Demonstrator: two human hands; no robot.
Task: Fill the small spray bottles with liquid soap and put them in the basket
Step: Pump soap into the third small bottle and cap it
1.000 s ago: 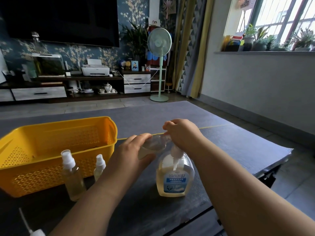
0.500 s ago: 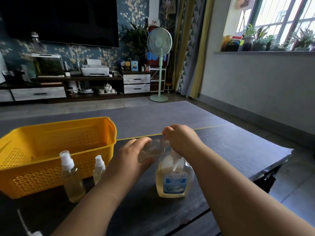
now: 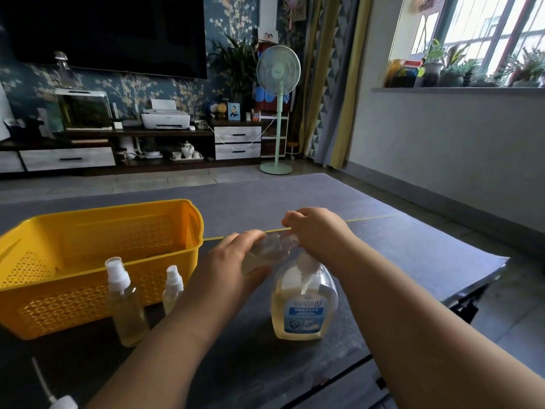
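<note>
Head view: a small clear plastic spray bottle (image 3: 267, 252) is gripped in left-hand fingers (image 3: 236, 246); the right hand (image 3: 317, 231) is closed over the round clear soap dispenser's (image 3: 303, 305) pump, so soap could be spilled if the mouth is misaligned.

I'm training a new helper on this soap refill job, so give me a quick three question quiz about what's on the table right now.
1. True or false: the yellow basket already holds capped spray bottles.
2. Which hand holds the small clear bottle at the pump: A left hand, B right hand?
3. How many capped spray bottles stand in front of the basket?

Key
1. False. No spray bottle shows inside it.
2. A. The right hand rests on the pump head of the soap dispenser.
3. Two: the taller spray bottle and the shorter spray bottle.
</note>
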